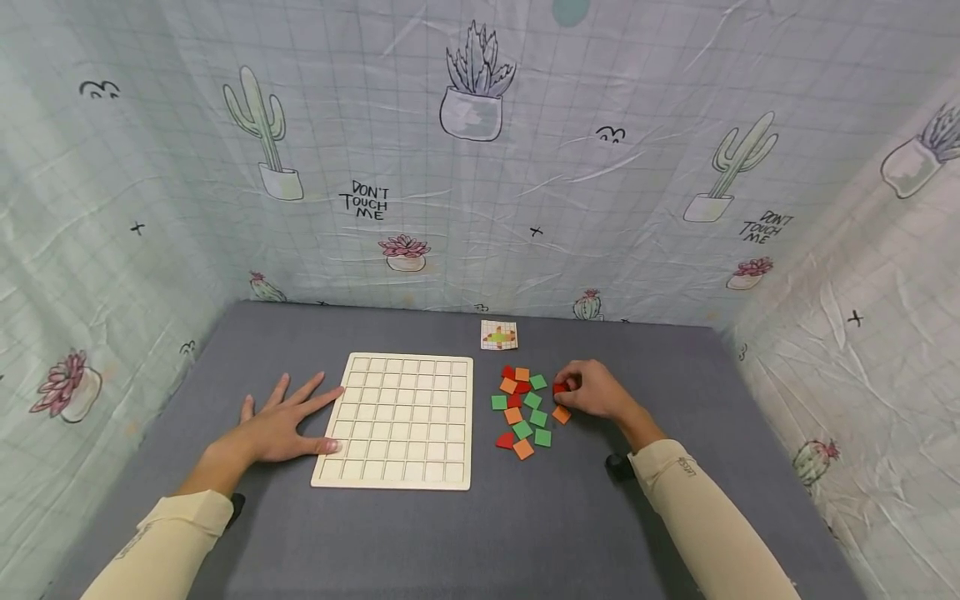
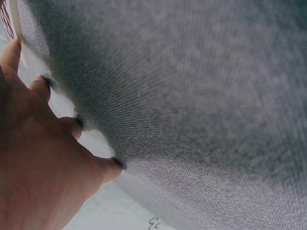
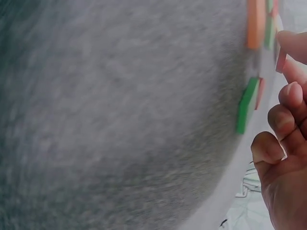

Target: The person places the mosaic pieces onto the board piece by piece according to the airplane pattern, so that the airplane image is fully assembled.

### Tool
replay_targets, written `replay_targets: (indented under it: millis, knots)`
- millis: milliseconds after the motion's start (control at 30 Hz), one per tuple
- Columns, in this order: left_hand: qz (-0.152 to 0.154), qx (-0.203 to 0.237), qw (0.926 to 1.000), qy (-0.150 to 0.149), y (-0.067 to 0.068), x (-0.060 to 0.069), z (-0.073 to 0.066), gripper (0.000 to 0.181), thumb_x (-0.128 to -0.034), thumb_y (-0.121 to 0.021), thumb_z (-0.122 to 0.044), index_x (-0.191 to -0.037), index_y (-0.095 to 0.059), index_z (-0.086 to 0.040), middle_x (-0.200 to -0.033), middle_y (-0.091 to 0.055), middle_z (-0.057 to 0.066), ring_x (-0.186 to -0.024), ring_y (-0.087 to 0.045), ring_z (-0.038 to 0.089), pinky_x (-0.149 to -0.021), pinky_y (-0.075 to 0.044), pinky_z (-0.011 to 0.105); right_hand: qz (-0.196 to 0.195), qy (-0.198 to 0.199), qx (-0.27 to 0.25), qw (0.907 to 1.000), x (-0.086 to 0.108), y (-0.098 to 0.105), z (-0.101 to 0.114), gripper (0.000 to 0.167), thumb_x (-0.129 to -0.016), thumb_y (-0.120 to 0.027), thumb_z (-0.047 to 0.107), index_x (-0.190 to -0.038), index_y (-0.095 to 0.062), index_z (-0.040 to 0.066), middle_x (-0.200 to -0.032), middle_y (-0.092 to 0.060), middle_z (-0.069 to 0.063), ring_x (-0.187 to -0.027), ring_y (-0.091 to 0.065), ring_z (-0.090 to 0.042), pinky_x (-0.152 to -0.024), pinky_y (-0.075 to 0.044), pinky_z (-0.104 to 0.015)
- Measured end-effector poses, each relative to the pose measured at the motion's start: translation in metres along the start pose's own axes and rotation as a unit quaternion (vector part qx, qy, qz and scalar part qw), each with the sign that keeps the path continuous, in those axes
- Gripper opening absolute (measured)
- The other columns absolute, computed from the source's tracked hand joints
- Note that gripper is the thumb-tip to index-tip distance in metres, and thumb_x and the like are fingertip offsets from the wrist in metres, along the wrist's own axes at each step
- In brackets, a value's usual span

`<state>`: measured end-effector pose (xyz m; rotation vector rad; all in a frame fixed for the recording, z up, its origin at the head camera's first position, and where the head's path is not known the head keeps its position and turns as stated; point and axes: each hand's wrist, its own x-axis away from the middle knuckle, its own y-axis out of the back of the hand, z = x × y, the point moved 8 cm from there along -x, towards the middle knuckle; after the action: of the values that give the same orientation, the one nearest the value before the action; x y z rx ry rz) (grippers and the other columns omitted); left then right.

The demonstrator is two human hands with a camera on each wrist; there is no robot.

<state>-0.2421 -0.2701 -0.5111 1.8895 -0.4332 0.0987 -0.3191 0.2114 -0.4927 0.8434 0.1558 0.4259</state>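
A cream grid board [image 1: 405, 421] lies on the table, its squares bare. My left hand [image 1: 281, 425], fingers spread, rests at its left edge with thumb and index finger touching the frame; in the left wrist view the hand [image 2: 38, 143] has its other fingertips on the cloth. My right hand [image 1: 596, 390] pinches a red piece [image 1: 559, 388] between thumb and finger, right of the loose pieces. In the right wrist view that hand [image 3: 288, 115] holds the red piece [image 3: 281, 61] by its edges. An orange square [image 1: 561, 414] lies just below the hand.
Several green [image 1: 538, 418], orange [image 1: 523, 449] and red [image 1: 506, 440] pieces lie scattered right of the board. A small picture card [image 1: 498, 335] with a coloured pattern on a grid lies behind them. A printed cloth [image 1: 480, 225] hangs around the grey table [image 1: 420, 542].
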Motion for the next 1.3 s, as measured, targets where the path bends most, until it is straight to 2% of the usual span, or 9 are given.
replay_targets:
  millis: [167,467,733,1067,1300]
  knots:
    - [-0.002,-0.002,1.0,0.0,0.002,0.001,-0.002,0.101,-0.0802,-0.072,-0.077,-0.163,-0.036,-0.032,-0.176,-0.015,0.014,-0.155,-0.001,0.063,-0.106,0.003,0.092,0.007,0.0,-0.015,0.9999,0.0,0.0,0.009,0.011,-0.09,-0.08,0.01,-0.099,-0.076,0.005,-0.075,-0.052,0.0,-0.068,-0.05,-0.014,-0.065,-0.044,-0.026]
    - [0.0,0.001,1.0,0.0,0.001,0.002,-0.001,0.101,-0.0801,-0.07,-0.079,-0.163,-0.035,-0.033,-0.176,-0.014,0.014,-0.156,0.0,0.063,-0.107,0.004,0.092,0.022,0.016,-0.045,0.9986,-0.002,-0.004,0.024,0.016,-0.091,-0.079,0.012,-0.103,-0.075,0.001,-0.074,-0.051,-0.001,-0.066,-0.048,-0.014,-0.063,-0.042,-0.026]
    - [0.004,0.005,1.0,0.002,0.003,0.004,-0.003,0.101,-0.0804,-0.07,-0.078,-0.164,-0.035,-0.033,-0.176,-0.014,0.013,-0.156,0.0,0.063,-0.107,0.004,0.092,0.035,0.014,-0.075,0.9965,-0.005,-0.011,0.035,0.022,-0.093,-0.078,0.012,-0.111,-0.076,-0.001,-0.073,-0.051,-0.002,-0.059,-0.041,-0.008,-0.058,-0.039,-0.024]
    - [0.004,0.009,0.9999,0.002,0.003,0.005,-0.003,0.1,-0.0809,-0.071,-0.077,-0.164,-0.035,-0.033,-0.177,-0.013,0.013,-0.156,0.001,0.062,-0.108,0.004,0.091,0.042,0.018,-0.081,0.9956,-0.011,-0.019,0.052,0.025,-0.093,-0.077,0.011,-0.113,-0.074,-0.003,-0.073,-0.05,0.001,-0.063,-0.043,-0.012,-0.063,-0.041,-0.025]
    - [0.01,0.017,0.9998,0.001,0.001,0.006,-0.002,0.099,-0.0822,-0.072,-0.075,-0.164,-0.034,-0.033,-0.177,-0.012,0.013,-0.156,0.002,0.061,-0.108,0.005,0.091,0.049,0.034,-0.085,0.9946,-0.016,-0.03,0.062,0.018,-0.093,-0.078,0.012,-0.107,-0.075,0.001,-0.073,-0.05,0.001,-0.067,-0.048,-0.013,-0.065,-0.043,-0.025]
